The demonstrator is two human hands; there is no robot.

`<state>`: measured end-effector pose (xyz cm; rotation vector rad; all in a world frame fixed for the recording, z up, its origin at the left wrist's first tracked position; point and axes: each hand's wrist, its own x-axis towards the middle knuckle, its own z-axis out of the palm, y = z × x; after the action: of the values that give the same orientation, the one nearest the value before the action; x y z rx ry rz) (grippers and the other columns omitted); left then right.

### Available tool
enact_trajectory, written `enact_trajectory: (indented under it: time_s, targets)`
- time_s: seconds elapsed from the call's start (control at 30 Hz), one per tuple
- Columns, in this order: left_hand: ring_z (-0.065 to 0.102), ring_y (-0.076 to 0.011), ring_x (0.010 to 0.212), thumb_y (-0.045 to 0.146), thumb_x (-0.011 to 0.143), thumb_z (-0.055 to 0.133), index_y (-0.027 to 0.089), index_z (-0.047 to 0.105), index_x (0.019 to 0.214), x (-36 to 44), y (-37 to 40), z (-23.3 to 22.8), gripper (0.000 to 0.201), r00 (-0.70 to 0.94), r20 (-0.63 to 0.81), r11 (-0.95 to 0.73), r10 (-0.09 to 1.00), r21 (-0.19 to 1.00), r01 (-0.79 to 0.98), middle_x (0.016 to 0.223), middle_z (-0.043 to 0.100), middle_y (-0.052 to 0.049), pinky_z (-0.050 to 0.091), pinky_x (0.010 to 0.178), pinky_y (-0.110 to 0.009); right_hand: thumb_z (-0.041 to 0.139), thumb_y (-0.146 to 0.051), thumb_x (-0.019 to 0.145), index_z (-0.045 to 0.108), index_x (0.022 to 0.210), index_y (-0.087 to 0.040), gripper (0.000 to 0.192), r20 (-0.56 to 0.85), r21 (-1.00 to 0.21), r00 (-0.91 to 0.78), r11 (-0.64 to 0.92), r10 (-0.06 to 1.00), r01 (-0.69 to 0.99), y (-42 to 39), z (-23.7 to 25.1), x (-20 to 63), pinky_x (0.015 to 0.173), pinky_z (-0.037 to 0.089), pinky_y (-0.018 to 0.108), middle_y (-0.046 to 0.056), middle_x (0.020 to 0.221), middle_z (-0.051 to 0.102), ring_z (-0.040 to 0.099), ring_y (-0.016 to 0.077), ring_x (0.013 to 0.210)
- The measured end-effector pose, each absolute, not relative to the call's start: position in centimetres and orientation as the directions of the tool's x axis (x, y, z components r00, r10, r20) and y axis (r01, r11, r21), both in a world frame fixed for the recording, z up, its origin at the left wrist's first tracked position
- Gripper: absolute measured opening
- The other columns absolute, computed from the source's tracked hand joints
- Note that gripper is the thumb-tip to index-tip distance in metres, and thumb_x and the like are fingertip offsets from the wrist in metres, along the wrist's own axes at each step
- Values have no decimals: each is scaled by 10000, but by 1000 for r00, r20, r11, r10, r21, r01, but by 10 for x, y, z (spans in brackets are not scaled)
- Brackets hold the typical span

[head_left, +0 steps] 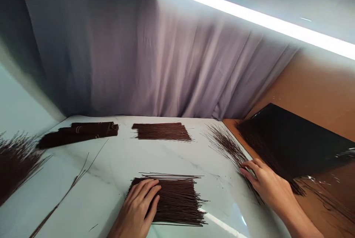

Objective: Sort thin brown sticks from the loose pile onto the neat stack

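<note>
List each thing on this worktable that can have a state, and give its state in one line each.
Left hand: flat, palm down on the near stick pile.
Near stick pile: laid flat, roughly aligned.
Right hand: fingertips on the loose sticks.
Loose sticks: fanned out, untidy.
Far stick pile: flat, neat, untouched.
Bundles: tied, lying stacked.
Black sheet: lying over more sticks.
Stray sticks: scattered singly.
</note>
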<state>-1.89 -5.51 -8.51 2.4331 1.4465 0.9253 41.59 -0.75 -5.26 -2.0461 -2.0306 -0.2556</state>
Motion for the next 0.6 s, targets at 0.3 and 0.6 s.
enact_trajectory:
  time_s: [0.3, 0.6]
  targets:
    - [625, -241, 1137, 215, 1036, 485, 249, 748, 990, -16, -9, -34, 270, 477, 251, -528, 842, 560, 638, 1113, 719, -46, 514, 998, -374, 447, -284, 1065, 629, 1053, -226, 192, 296, -255, -451, 525, 842, 812, -4, -46, 297, 764, 546, 321, 66, 1031, 653, 655, 204, 906]
    - [614, -228, 1067, 221, 989, 575, 246, 703, 1045, -10, 19, -31, 142, 540, 112, -509, 835, 533, 677, 1081, 660, -31, 508, 834, -309, 378, -89, 1022, 535, 919, -198, 217, 387, -144, -485, 571, 784, 808, -2, -68, 285, 705, 504, 334, 70, 910, 593, 563, 224, 821]
